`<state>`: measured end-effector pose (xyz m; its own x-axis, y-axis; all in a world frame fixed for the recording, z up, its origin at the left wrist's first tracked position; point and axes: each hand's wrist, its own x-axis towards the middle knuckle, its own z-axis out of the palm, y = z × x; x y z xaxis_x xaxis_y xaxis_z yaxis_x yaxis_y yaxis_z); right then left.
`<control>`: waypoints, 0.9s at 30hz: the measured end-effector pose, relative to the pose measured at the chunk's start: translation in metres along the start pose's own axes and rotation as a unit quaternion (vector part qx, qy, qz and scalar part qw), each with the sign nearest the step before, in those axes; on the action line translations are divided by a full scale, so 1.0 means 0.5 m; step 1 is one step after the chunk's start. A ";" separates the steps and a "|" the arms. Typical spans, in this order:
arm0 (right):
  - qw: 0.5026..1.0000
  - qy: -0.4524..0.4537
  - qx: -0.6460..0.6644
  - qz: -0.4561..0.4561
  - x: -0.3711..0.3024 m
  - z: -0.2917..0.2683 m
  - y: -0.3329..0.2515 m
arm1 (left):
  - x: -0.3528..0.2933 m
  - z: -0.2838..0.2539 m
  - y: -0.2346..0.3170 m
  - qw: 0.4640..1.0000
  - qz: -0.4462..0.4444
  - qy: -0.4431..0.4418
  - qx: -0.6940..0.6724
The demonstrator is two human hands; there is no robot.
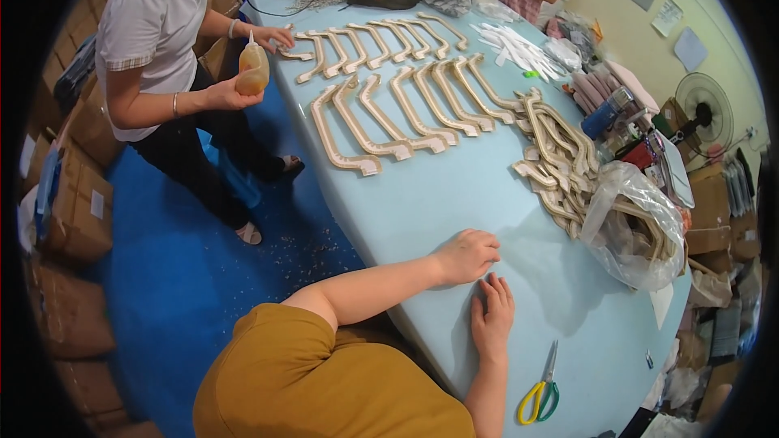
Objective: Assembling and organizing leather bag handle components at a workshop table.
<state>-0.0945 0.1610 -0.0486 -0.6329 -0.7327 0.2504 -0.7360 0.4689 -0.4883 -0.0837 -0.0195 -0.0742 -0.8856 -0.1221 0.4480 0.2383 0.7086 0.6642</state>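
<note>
My left hand [469, 256] rests on the pale blue tabletop [462, 204], its fingers loosely curled in and nothing visible in them. Just below it, my right hand [492, 308] lies on the table with fingers stretched out, holding nothing. Nearest to the right hand is a pair of scissors [539, 396] with one yellow and one green handle, blades pointing away from me. Farther up, bent beige strips [350, 131] lie in two rows. A tangled pile of similar strips [560, 142] sits to the right, beside a clear plastic bag [637, 231] with more inside.
Across the left table edge, a co-worker holds a squeeze bottle of amber liquid [253, 67] and touches a strip. White strips [519, 50], a blue cylinder [607, 112] and plastic bags lie farther off. A fan [704, 105] stands right; cardboard boxes [77, 211] line the left.
</note>
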 end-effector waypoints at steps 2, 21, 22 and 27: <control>1.000 -0.001 0.004 0.001 -0.001 0.000 0.001 | -0.001 0.002 -0.001 1.000 0.004 0.004 0.001; 0.985 0.146 0.055 -0.070 0.020 0.044 0.033 | 0.006 0.005 -0.033 1.000 0.017 -0.010 -0.024; 0.989 0.126 0.055 -0.056 0.018 0.064 0.050 | 0.009 0.004 -0.036 1.000 0.013 -0.027 0.002; 0.984 0.156 0.065 -0.053 0.002 0.075 0.044 | 0.002 0.004 -0.067 0.998 0.000 -0.062 -0.006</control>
<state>-0.1024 0.1523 -0.0906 -0.6126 -0.5778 0.5393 -0.7773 0.3163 -0.5439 -0.0934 -0.0419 -0.0969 -0.9282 -0.0353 0.3705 0.2419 0.6994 0.6725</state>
